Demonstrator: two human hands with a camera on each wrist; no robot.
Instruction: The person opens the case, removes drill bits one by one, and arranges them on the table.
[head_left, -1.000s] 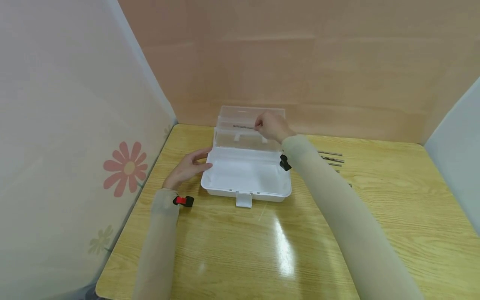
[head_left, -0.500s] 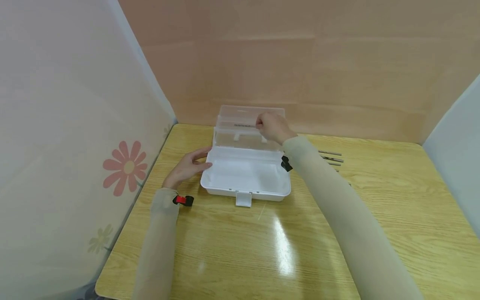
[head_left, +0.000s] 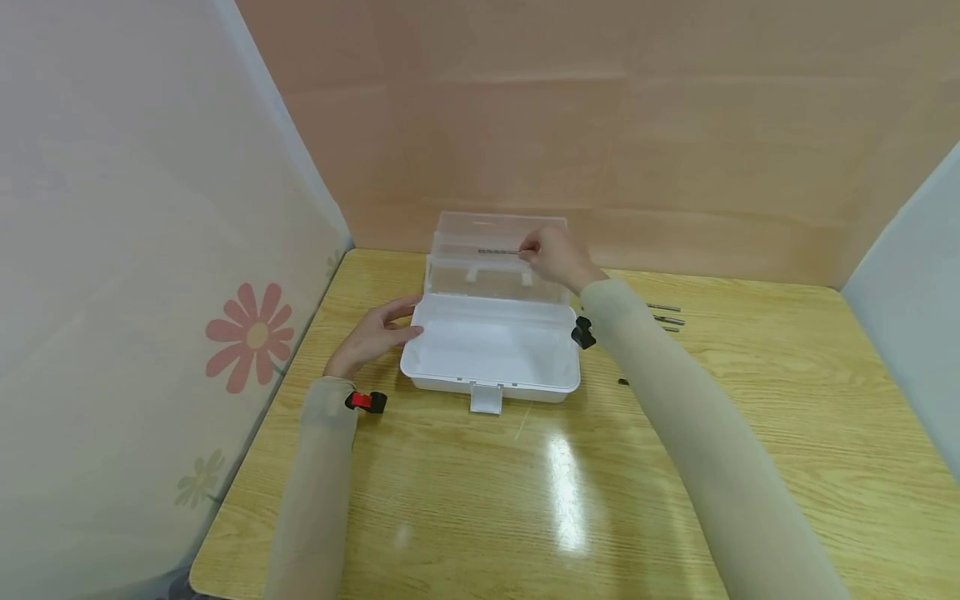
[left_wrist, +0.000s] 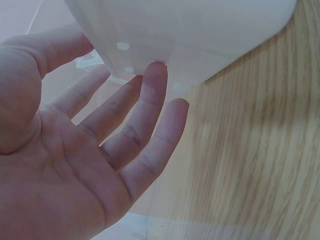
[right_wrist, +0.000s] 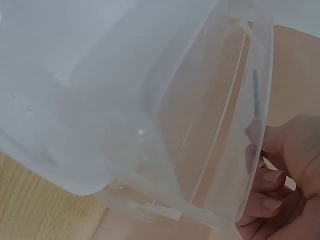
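Observation:
A white plastic toolbox (head_left: 491,386) stands on the table with its translucent lid (head_left: 495,283) raised at the back. My left hand (head_left: 373,337) rests against the box's left end; in the left wrist view its fingertips (left_wrist: 156,70) touch the outer wall, fingers spread and slightly bent. Up at the raised lid, my right hand (head_left: 553,257) pinches a drill bit (head_left: 497,252) between thumb and fingers, its fluted end pointing left. The right wrist view shows that drill bit (right_wrist: 256,92) through the clear plastic, with the right hand (right_wrist: 290,175) at the lid's edge.
Several more drill bits (head_left: 666,320) lie on the wooden table (head_left: 787,400) right of the box, partly covered by the right sleeve (head_left: 697,425). The front latch (head_left: 487,398) hangs down. A tan backdrop (head_left: 675,142) rises behind, and a flowered curtain (head_left: 150,250) at left.
My right hand has shifted slightly right with the drill bit, and its forearm covers more of the bits on the table. The left hand and box have stayed put.

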